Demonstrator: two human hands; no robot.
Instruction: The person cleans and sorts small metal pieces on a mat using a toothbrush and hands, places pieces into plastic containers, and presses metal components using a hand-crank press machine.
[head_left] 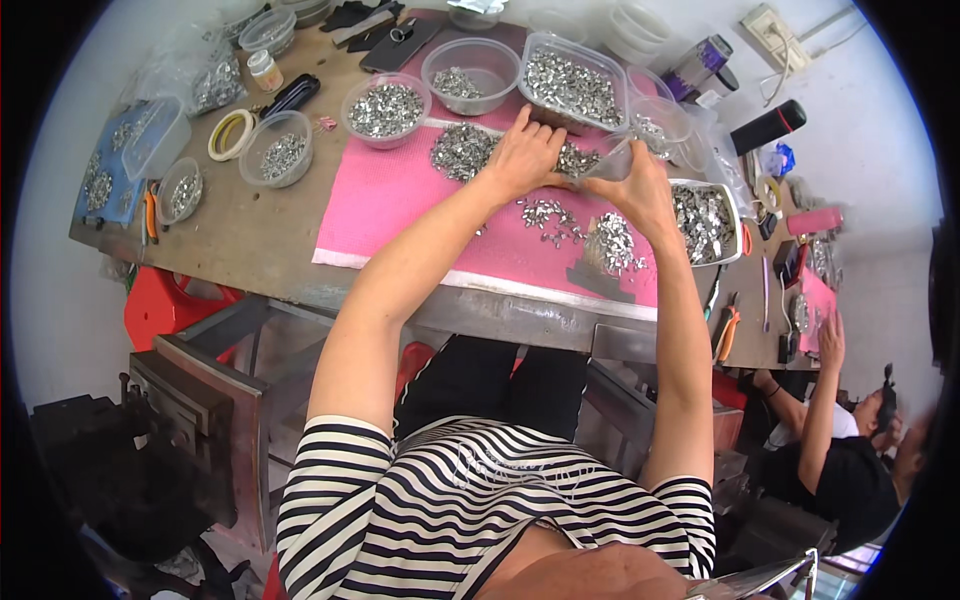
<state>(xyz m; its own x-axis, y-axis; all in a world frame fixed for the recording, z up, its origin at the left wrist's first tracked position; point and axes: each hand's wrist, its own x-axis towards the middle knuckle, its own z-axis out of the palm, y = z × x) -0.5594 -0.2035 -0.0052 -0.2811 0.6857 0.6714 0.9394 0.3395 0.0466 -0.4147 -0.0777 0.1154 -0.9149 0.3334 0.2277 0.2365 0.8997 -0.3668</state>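
Note:
My right hand [637, 192] grips a clear plastic container [612, 160], which is tilted low over the pink mat [375, 205]. Beside it my left hand [525, 155] is curved with thumb and fingers apart, next to small shiny metal pieces [577, 160] at the container's mouth; some of its fingertips are hidden. Left of that hand lies a larger heap of metal pieces [462, 152]. Nearer to me are a loose scatter of pieces [552, 218] and a small pile [612, 243]. Just beyond both hands stands a full rectangular tub [575, 85].
Round tubs of metal pieces [385, 108] [278, 150] stand at the left and back. A white tray [735, 225] of pieces sits right of my forearm. Orange-handled pliers [727, 335] lie near the right edge. Another person [850, 440] works at the far right.

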